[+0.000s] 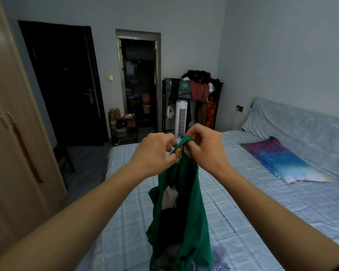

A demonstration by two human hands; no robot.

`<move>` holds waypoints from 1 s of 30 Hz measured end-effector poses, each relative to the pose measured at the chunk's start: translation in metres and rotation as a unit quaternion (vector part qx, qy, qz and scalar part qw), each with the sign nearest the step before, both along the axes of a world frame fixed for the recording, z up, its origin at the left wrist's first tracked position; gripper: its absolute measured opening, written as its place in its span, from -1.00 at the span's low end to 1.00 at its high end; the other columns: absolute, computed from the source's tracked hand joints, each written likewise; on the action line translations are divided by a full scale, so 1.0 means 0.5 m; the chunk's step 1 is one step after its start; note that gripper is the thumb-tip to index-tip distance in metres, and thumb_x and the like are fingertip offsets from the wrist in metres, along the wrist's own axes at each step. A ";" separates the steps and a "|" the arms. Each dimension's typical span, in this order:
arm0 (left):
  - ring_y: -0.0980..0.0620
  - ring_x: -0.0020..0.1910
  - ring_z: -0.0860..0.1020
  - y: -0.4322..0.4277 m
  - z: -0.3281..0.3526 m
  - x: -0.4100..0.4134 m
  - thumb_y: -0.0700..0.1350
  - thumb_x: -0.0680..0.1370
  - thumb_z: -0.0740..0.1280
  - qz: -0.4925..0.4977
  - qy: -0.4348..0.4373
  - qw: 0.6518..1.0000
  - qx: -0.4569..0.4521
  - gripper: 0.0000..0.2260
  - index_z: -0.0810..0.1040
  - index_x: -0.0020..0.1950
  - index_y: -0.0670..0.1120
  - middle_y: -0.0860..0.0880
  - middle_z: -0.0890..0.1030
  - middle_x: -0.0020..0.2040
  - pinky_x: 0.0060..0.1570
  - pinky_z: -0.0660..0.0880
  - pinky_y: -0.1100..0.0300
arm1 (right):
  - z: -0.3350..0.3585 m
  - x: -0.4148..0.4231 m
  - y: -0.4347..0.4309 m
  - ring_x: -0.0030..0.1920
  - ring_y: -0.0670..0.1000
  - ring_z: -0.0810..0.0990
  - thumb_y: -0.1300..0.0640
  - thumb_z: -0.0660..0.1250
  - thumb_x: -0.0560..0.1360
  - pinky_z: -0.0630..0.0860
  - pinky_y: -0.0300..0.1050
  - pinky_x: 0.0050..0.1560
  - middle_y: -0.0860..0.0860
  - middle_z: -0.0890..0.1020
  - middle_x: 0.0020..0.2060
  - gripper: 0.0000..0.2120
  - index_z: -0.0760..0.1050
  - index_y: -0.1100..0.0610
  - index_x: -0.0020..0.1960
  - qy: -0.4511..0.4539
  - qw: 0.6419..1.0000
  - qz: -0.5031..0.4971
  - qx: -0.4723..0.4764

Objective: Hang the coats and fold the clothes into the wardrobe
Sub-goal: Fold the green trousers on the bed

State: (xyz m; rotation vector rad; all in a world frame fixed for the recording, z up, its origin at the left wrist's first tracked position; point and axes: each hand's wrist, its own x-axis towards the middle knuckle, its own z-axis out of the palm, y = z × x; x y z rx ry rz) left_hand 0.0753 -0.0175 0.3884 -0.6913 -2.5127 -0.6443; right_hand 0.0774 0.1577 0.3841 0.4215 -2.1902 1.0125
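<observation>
Status: you're mid-fold at best. Your left hand (155,151) and right hand (204,147) are close together at centre frame. The fingers (192,132) of both are curled and pinch the upper edge of the green top (180,202). The top hangs straight down toward 6 o'clock, bunched, over the bed (262,212). Its lower end looks to reach the sheet, but I can't tell if it rests there. Dark and white fabric shows within its folds, maybe lining, maybe other clothes.

Done so far: nothing I can confirm.
- Wardrobe (12,133) at 9 o'clock has its doors closed, contents hidden.
- Top isn't flattened or folded yet.
- Rack (194,90) at 12 o'clock is piled with clothes, so there's likely plenty left.

My guess at what's left for this item: spread it on the bed, fold, carry to 9, open the doors, stow.

Around you:
- Pillow (282,161) at 2 o'clock on the bed, well clear of the top.
- White tower fan (181,118) just in front of the rack.
- Dark door (67,85) at 10, open doorway (138,81) at 11, shoe shelf (123,126) between them.

In the way: a dark stool (64,159) sits on the floor between bed and wardrobe. Mind it on the walk over. You'll also need a free hand for the doors.
</observation>
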 end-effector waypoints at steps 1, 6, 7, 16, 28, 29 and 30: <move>0.10 -0.27 0.51 0.013 -0.001 0.000 0.00 0.45 0.44 -0.004 0.014 1.000 0.007 -0.90 0.57 -0.10 0.05 0.11 0.56 -0.22 -0.21 0.52 0.08 | -0.004 0.003 -0.002 -0.35 -0.03 0.54 0.32 0.39 0.39 0.50 -0.12 -0.35 -0.02 0.59 -0.34 -0.85 0.54 0.09 -0.19 0.003 1.000 0.003 0.009; 0.04 -0.31 0.56 0.041 0.016 -0.010 -0.10 0.44 0.40 0.005 0.020 0.999 0.028 -0.98 0.62 -0.17 0.01 0.07 0.58 -0.33 -0.24 0.57 0.01 | -0.032 0.014 0.016 -0.39 -0.12 0.49 0.21 0.46 0.40 0.40 -0.23 -0.38 -0.09 0.54 -0.38 -0.85 0.51 0.03 -0.19 0.007 1.000 0.000 -0.003; 0.03 -0.31 0.56 0.045 0.022 -0.013 -0.11 0.43 0.39 0.010 0.020 0.999 0.024 -0.97 0.62 -0.17 0.02 0.07 0.57 -0.34 -0.24 0.58 0.01 | -0.043 0.016 0.018 -0.38 -0.13 0.47 0.17 0.47 0.40 0.37 -0.25 -0.37 -0.10 0.52 -0.39 -0.85 0.51 0.02 -0.19 0.006 1.000 -0.009 -0.003; -0.03 -0.23 0.56 0.060 0.082 -0.043 -0.10 0.42 0.36 0.092 0.073 0.993 0.005 -0.97 0.59 -0.18 0.03 0.05 0.58 -0.28 -0.29 0.47 0.12 | -0.222 0.057 0.008 -0.09 0.08 0.53 0.09 0.45 0.38 0.52 0.03 -0.15 0.02 0.51 -0.07 -0.65 0.31 -0.01 0.01 -0.194 0.976 -0.085 0.053; -0.08 -0.13 0.58 -0.131 0.136 -0.064 -0.16 0.47 0.43 0.190 0.067 0.979 -0.018 -0.91 0.65 -0.10 0.03 -0.02 0.62 -0.14 -0.12 0.59 -0.01 | -0.127 -0.011 0.131 -0.17 0.15 0.63 0.40 0.30 0.34 0.46 -0.16 -0.26 0.09 0.61 -0.31 -0.77 0.56 0.09 -0.21 -0.257 0.955 -0.149 0.026; -0.08 -0.13 0.60 -0.149 0.137 -0.064 -0.19 0.48 0.44 0.190 0.056 0.980 -0.011 -0.91 0.67 -0.09 -0.01 -0.05 0.65 -0.13 -0.09 0.60 -0.03 | -0.097 -0.024 0.139 -0.22 0.14 0.64 0.41 0.30 0.36 0.53 -0.11 -0.30 0.07 0.60 -0.33 -0.77 0.55 0.10 -0.23 -0.246 0.959 -0.143 0.002; -0.09 -0.13 0.61 -0.164 0.137 -0.063 -0.22 0.48 0.44 0.187 0.048 0.981 -0.004 -0.91 0.69 -0.08 -0.05 -0.07 0.67 -0.13 -0.07 0.61 -0.04 | -0.068 -0.035 0.146 -0.28 0.12 0.65 0.42 0.31 0.38 0.60 -0.05 -0.34 0.06 0.60 -0.32 -0.77 0.54 0.11 -0.23 -0.237 0.962 -0.131 -0.026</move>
